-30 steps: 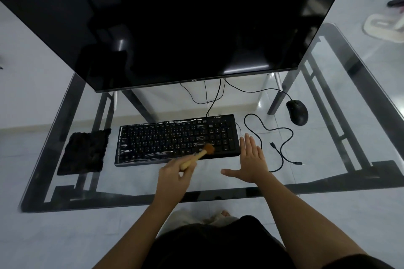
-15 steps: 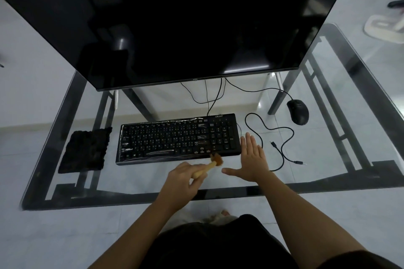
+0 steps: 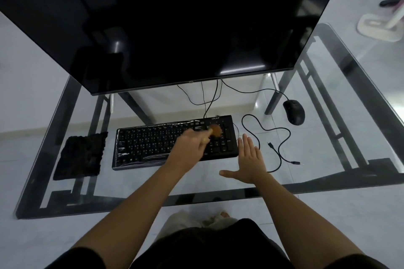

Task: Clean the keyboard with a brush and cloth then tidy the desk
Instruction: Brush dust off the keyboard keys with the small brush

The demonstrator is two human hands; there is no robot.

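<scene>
**Sweeping the number pad**

The left hand point(image 3: 188, 148) grips the brush point(image 3: 215, 130), its blurred bristles seemingly on the right-hand keys of the keyboard point(image 3: 153, 144). The right hand point(image 3: 249, 159) lies flat against that end, likely steadying it. The cloth point(image 3: 80, 155) waits at its left.

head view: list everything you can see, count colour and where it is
monitor: one, black, screen dark, back of the desk
desk: one, clear glass top on a black frame, under everything
keyboard: one, black, centre of the desk, in front of the monitor
cloth: one, black, left of the keyboard
brush: one, tan-brown, over the keyboard's right part
mouse: one, black, far right of the keyboard
loose cable: one, black, right of the keyboard
white object: one, on the floor at top right, cannot tell what
left hand: holds the brush, over the keyboard
right hand: flat, by the keyboard's right end
</scene>
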